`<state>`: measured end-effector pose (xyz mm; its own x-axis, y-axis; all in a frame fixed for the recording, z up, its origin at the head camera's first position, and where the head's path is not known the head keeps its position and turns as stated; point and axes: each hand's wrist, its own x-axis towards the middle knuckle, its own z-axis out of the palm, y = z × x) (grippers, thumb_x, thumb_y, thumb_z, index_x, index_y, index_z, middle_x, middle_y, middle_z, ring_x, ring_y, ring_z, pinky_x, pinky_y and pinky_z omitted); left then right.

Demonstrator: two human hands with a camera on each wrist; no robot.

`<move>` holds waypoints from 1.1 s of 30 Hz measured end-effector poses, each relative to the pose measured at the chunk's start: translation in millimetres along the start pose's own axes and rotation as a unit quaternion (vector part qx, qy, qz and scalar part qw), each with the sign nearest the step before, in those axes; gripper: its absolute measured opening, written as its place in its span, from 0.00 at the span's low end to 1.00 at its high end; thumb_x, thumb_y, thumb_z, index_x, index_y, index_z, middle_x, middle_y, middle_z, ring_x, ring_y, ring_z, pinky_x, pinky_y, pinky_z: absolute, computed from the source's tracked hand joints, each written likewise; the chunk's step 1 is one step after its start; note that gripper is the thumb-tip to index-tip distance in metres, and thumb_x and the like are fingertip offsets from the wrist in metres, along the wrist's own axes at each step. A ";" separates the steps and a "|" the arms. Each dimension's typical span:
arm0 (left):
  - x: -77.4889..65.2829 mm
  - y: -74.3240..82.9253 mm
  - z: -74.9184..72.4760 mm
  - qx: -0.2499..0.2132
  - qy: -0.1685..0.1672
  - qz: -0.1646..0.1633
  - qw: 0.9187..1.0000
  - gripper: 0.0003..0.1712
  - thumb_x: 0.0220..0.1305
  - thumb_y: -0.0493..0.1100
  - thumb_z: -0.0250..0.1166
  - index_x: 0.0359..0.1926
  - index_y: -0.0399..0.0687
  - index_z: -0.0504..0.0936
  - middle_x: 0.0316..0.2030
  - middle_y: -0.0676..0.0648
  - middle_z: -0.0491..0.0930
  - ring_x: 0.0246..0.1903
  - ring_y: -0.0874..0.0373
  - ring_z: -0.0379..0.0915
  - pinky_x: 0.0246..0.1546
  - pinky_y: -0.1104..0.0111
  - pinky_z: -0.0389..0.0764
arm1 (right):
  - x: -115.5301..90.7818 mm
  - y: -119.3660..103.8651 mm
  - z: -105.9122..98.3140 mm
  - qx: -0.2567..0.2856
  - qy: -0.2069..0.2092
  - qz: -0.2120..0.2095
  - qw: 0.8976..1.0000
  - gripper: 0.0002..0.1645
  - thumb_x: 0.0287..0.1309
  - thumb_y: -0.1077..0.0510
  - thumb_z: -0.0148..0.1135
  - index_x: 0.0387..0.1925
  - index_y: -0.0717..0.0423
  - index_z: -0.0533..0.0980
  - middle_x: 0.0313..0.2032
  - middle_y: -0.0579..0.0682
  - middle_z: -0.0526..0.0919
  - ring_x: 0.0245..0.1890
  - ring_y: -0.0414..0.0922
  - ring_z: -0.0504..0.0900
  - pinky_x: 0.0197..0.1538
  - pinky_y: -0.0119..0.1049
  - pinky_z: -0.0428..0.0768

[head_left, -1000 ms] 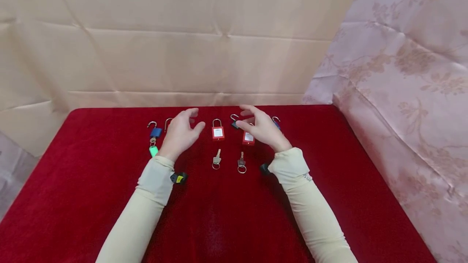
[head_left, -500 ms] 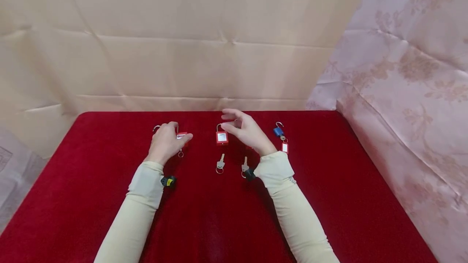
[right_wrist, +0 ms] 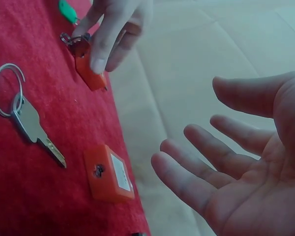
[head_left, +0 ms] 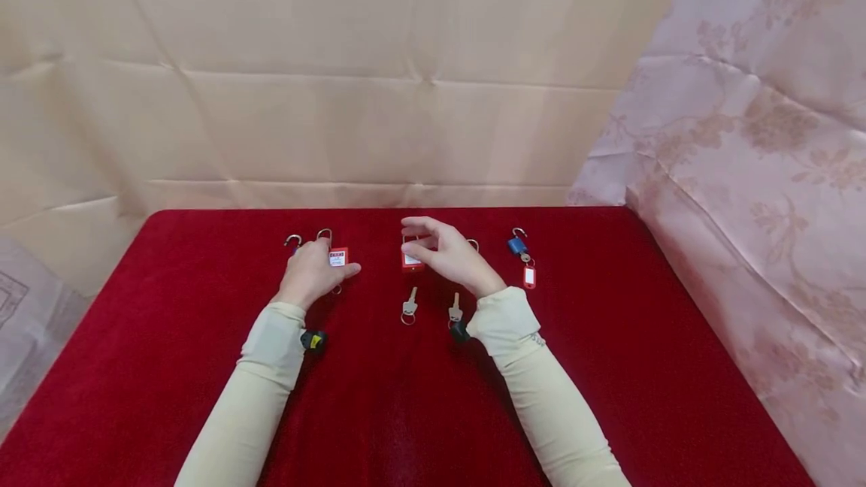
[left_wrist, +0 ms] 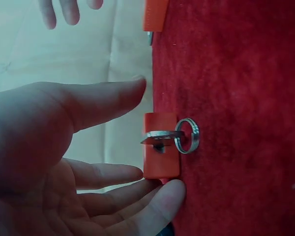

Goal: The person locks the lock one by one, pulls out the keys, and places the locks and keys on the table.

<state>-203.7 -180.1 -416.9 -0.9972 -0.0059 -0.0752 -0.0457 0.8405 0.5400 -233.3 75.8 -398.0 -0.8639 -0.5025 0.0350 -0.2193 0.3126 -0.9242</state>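
My left hand [head_left: 311, 269] is at a red padlock [head_left: 338, 257] with a white label. In the left wrist view, its fingertips touch one side of the red padlock [left_wrist: 161, 169], and the thumb [left_wrist: 110, 101] is extended apart from it. A key with a ring [left_wrist: 187, 136] sticks out of that lock's keyhole. My right hand [head_left: 446, 250] hovers over a second red padlock [head_left: 411, 267], partly covering it. The right wrist view has the loosely spread right hand [right_wrist: 231, 172] holding nothing, apart from that padlock [right_wrist: 105, 174].
Two loose keys [head_left: 410, 309] [head_left: 455, 310] with rings lie in front on the red cloth [head_left: 392, 412]. At the right is an open blue padlock [head_left: 518, 246] with a red-tagged key [head_left: 529, 276]. Another open shackle [head_left: 293, 240] shows at the left. Beige fabric [head_left: 338, 134] hangs behind.
My left hand has moved left and reached the left red padlock. My right hand has moved left and lowered over the middle red padlock, uncovering the blue padlock. The view has shifted slightly.
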 end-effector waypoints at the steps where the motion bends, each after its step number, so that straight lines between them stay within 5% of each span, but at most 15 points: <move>1: 0.7 -0.2 0.6 0.001 -0.001 -0.001 1.000 0.41 0.60 0.52 0.71 0.64 0.25 0.71 0.48 0.28 0.79 0.45 0.38 0.77 0.48 0.48 0.79 | -0.1 -0.8 1.0 0.001 -0.002 -0.002 1.000 0.29 0.68 0.61 0.64 0.68 0.58 0.71 0.61 0.60 0.78 0.55 0.53 0.81 0.56 0.42 0.79; 11: 1.9 -3.6 -1.1 0.018 0.000 -0.004 1.000 0.36 0.60 0.51 0.72 0.57 0.25 0.74 0.44 0.30 0.80 0.43 0.38 0.77 0.47 0.49 0.78 | 2.9 -2.7 6.1 0.074 -0.043 0.004 0.996 0.29 0.68 0.65 0.61 0.69 0.63 0.67 0.64 0.69 0.72 0.56 0.67 0.79 0.57 0.56 0.78; 20: 1.0 -2.3 -2.4 0.004 0.009 -0.012 1.000 0.34 0.60 0.52 0.71 0.55 0.27 0.75 0.43 0.31 0.80 0.41 0.39 0.77 0.44 0.50 0.79 | 0.9 -0.8 5.9 -0.003 -0.059 -0.005 0.998 0.30 0.68 0.59 0.63 0.69 0.59 0.69 0.62 0.64 0.76 0.55 0.53 0.82 0.57 0.39 0.79; 33: 1.7 -3.1 -0.4 -0.019 0.009 -0.019 1.000 0.37 0.58 0.50 0.75 0.60 0.31 0.75 0.45 0.33 0.81 0.42 0.41 0.77 0.42 0.52 0.80 | -3.9 -1.2 6.4 -0.021 -0.078 -0.007 0.997 0.30 0.68 0.59 0.64 0.69 0.56 0.69 0.60 0.62 0.78 0.54 0.49 0.81 0.56 0.39 0.80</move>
<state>-205.4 -183.0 -418.4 -0.9956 -0.0473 -0.0810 -0.0851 0.8186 0.5680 -226.8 72.2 -399.5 -0.7803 -0.6253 -0.0145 -0.2530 0.3368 -0.9070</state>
